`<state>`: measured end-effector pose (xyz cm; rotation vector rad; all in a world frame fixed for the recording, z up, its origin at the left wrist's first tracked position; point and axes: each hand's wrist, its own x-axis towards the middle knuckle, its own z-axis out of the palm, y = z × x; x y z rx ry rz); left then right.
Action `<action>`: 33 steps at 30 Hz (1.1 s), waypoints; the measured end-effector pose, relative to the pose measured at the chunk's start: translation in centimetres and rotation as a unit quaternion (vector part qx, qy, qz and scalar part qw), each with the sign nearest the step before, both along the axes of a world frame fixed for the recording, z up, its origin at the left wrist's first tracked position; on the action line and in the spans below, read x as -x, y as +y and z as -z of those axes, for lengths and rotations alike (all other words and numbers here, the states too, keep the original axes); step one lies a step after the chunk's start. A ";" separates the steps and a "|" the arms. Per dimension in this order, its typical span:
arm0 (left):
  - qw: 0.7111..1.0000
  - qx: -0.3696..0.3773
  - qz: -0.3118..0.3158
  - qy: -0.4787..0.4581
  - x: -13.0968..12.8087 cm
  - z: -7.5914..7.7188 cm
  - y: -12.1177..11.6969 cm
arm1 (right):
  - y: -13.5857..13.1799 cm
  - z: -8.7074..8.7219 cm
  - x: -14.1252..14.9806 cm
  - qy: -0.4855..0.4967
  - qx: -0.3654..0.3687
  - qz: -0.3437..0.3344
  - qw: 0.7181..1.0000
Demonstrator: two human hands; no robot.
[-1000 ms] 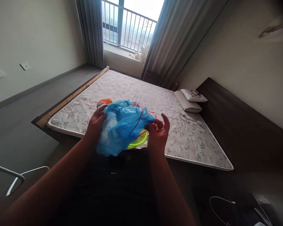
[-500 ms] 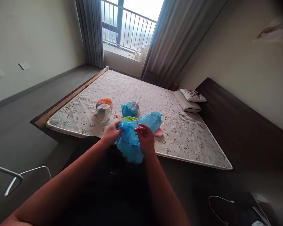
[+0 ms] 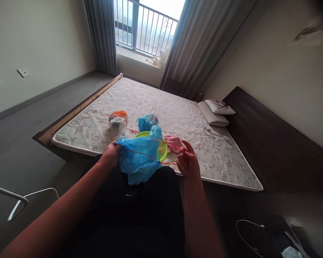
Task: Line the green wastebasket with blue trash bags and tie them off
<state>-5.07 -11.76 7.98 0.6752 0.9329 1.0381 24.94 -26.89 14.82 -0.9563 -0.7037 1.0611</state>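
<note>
The left forearm (image 3: 70,191) reaches forward and inward to the left hand (image 3: 111,154), its thumb and fingers pinched together over the near edge of the bed (image 3: 228,166). The right forearm (image 3: 200,208) reaches straighter; the right hand (image 3: 188,163), apart from the left, has curled, pinching fingers.

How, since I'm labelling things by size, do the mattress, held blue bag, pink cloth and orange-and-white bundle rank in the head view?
1. Mattress, by far
2. Held blue bag, nearer the camera than the last two
3. Pink cloth and orange-and-white bundle: too alike to rank
</note>
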 end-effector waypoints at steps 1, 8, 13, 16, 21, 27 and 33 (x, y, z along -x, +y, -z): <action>1.000 -0.002 -0.010 -0.015 -0.1 -0.3 -0.2 | -0.4 -0.1 -0.1 -0.026 0.019 -0.063 0.998; 0.995 -0.096 0.020 0.017 -1.2 -2.4 -1.7 | 1.2 1.5 2.4 -0.232 0.140 -0.080 0.959; 0.953 -0.216 0.078 0.196 -1.0 -2.0 -2.0 | 2.6 0.6 3.8 -0.121 0.007 0.109 0.987; 0.914 -0.262 0.066 0.302 -0.4 -0.6 -1.7 | 1.8 -1.7 2.8 -0.049 -0.079 0.194 0.977; 0.907 -0.252 0.031 0.336 0.9 2.0 -0.4 | -0.5 -4.5 0.4 0.019 -0.125 0.171 0.977; 0.960 -0.109 0.020 0.257 1.3 2.3 0.4 | -1.9 -3.6 -1.1 -0.020 -0.095 0.127 0.987; 0.995 -0.047 0.022 0.089 0.4 0.2 -0.2 | -0.6 -0.9 0.0 -0.408 0.092 0.019 0.908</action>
